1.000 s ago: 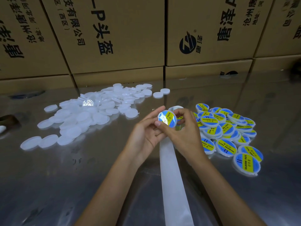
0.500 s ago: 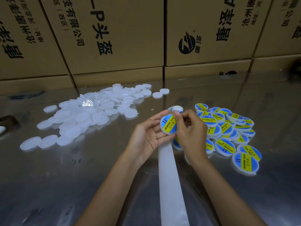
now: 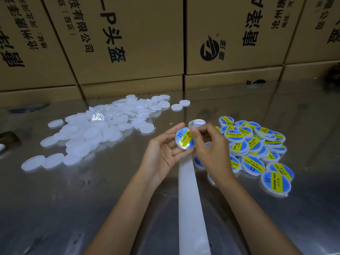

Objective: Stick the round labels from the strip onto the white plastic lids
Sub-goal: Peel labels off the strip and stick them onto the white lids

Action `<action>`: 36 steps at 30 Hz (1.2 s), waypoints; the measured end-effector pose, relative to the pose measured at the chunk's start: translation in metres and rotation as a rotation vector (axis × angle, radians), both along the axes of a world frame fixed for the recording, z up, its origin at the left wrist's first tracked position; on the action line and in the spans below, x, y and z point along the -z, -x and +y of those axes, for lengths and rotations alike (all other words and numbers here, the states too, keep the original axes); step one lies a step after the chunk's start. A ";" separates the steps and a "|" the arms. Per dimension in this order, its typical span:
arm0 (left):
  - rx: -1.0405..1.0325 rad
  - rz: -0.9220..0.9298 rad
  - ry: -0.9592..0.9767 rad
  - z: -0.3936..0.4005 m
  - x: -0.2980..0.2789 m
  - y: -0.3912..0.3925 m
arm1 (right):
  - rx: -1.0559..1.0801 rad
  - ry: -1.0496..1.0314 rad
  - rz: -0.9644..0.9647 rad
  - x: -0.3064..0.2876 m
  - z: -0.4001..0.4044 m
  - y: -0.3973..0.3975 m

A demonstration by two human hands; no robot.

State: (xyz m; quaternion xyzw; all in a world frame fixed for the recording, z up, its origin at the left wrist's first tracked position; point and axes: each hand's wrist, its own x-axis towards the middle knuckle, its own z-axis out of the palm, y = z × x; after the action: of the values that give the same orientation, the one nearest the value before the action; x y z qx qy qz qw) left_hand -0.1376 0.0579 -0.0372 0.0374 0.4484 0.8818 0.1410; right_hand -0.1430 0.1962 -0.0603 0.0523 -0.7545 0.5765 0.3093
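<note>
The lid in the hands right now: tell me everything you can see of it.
The lid in the hands is a round white plastic disc with a blue label crossed by a yellow band reading SOLDERING PASTE. It is held above the steel table, face tilted toward the camera. The left hand holds it in its fingers from behind; the right hand presses a fingertip on its upper right edge.

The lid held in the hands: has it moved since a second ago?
Barely: the labelled lid stays just left of the strip roll; the right hand keeps pressing its label.
</note>
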 end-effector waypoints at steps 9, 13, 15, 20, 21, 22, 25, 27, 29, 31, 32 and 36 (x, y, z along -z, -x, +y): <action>-0.052 0.021 0.049 -0.005 0.001 0.002 | -0.218 0.016 -0.023 -0.005 -0.001 -0.003; -0.048 0.010 0.067 -0.005 0.001 0.001 | -0.203 0.050 0.003 -0.003 0.001 -0.001; -0.044 0.015 0.078 -0.003 0.001 0.001 | -0.168 0.063 0.001 -0.002 0.004 0.001; -0.060 0.036 0.049 -0.003 0.000 0.003 | -0.236 0.031 -0.055 0.001 0.005 0.000; -0.064 0.041 0.046 -0.004 0.000 0.004 | -0.256 -0.007 -0.065 0.002 0.003 -0.001; -0.067 0.045 0.045 -0.006 0.000 0.005 | -0.265 -0.031 -0.061 0.001 0.002 -0.002; -0.058 0.057 0.027 -0.006 0.002 0.005 | -0.254 0.025 -0.022 0.000 0.002 0.000; -0.062 0.083 0.029 -0.005 0.003 0.004 | -0.253 0.062 -0.020 0.000 0.004 0.000; -0.079 0.120 0.077 -0.003 0.006 0.004 | -0.236 0.065 -0.027 0.000 0.005 0.000; -0.109 0.148 0.146 -0.003 0.007 0.004 | -0.230 0.052 -0.037 0.000 0.005 0.000; -0.134 0.153 0.172 -0.004 0.007 0.004 | -0.245 0.051 -0.046 0.001 0.004 0.000; -0.255 0.152 0.265 -0.008 0.007 0.005 | -0.277 -0.126 -0.095 0.006 0.002 -0.001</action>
State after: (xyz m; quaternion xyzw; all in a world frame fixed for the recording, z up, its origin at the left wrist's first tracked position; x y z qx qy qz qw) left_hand -0.1425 0.0502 -0.0445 0.0277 0.5709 0.8206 -0.0024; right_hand -0.1422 0.1985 -0.0663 0.1480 -0.7883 0.5672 0.1870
